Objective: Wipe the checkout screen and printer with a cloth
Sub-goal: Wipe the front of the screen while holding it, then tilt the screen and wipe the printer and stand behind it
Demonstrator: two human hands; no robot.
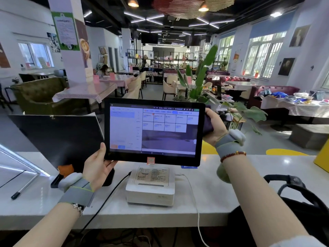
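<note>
The checkout screen [153, 131] is a black tablet showing a lit ordering page, raised above the white counter [213, 189]. My left hand [97, 166] grips its lower left corner, thumb on the bezel. My right hand [213, 124] holds the right edge with a dark purple cloth [208, 126] pressed between palm and frame. Below the screen sits the white receipt printer [151, 186], with a label on its lid and cables running off both sides. Neither hand touches the printer.
A second black display [58, 139] stands to the left, with a stylus [25, 188] and a clear stand. A black bag [302, 202] lies at the right, a yellow box [323, 157] beyond it. Potted plants [199, 82] rise behind the counter.
</note>
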